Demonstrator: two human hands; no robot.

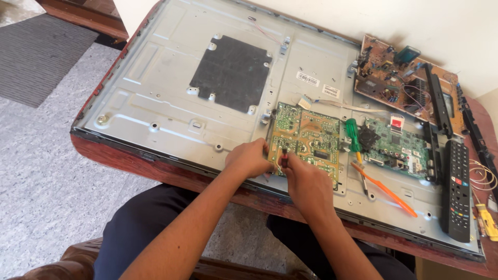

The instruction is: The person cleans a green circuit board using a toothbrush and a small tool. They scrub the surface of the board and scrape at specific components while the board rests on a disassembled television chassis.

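1. Labels: two small white rectangular stickers (308,79) with dark print sit on the grey sheet-metal back panel of a flat screen (155,98), up and to the right of the dark square pad (232,72). A small red-and-white tag (397,122) lies at the top edge of the green main circuit board (397,147).
2. The panel lies flat on a red-brown wooden table (155,168).
3. Cut off or unclear: the brown circuit board (394,78) at the far right is partly covered by a black plastic strip (436,98). The yellow-handled tool (487,222) and thin wire loops (482,176) run out at the right edge. The tip of the small dark red-handled tool (284,157) is hidden between the hands.
4. The green-and-tan power circuit board (308,139) lies on the panel at centre, just left of the green-handled screwdriver (354,136) and the orange plastic pry stick (386,191).
5. Left hand (250,159): fingers curled, gripping the board's lower left edge.
6. Right hand (306,181): closed around the red-handled tool, held upright at the board's lower left corner. The hands are almost touching.
7. Black remote control (457,189) lies near the right end, well apart from the hands.
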